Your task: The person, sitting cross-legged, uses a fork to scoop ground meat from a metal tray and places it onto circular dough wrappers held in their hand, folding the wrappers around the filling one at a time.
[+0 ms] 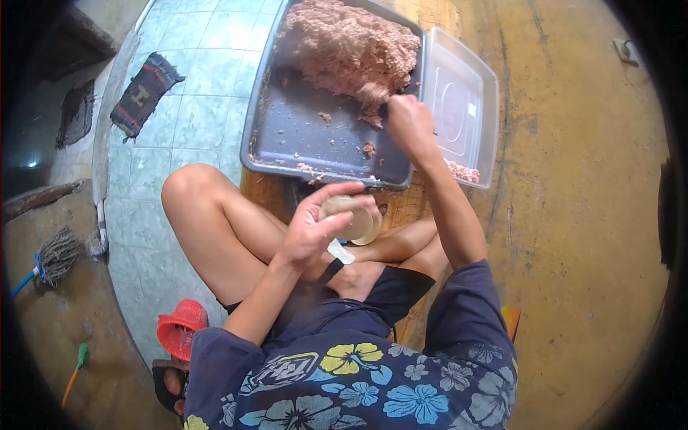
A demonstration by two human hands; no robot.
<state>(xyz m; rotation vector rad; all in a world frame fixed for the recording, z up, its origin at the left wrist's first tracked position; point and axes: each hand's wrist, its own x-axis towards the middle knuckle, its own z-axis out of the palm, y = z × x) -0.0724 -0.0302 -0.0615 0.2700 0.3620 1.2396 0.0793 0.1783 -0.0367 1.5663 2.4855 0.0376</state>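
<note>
My left hand (pixel 317 220) holds thin, round, pale translucent sheets (pixel 361 226) that look like dumpling wrappers, above my crossed legs. My right hand (pixel 411 123) is curled at the lower edge of a large heap of pink minced meat (pixel 349 45). A pale blurred shape shows at its fingertips, possibly a spoon; whether the hand grips it is unclear. The meat fills the far part of a grey plastic tray (pixel 328 140), with loose scraps scattered over the near part. Below my left hand lie a small white piece (pixel 341 251) and a black strip (pixel 329 272).
Right of the tray is a clear plastic container (pixel 462 107) with pink meat pieces (pixel 462 172) in its near corner. A dark woven mat (pixel 146 97) lies on tiles at left. A red plastic basket (pixel 183 328) and a mop (pixel 58 255) are also on the left.
</note>
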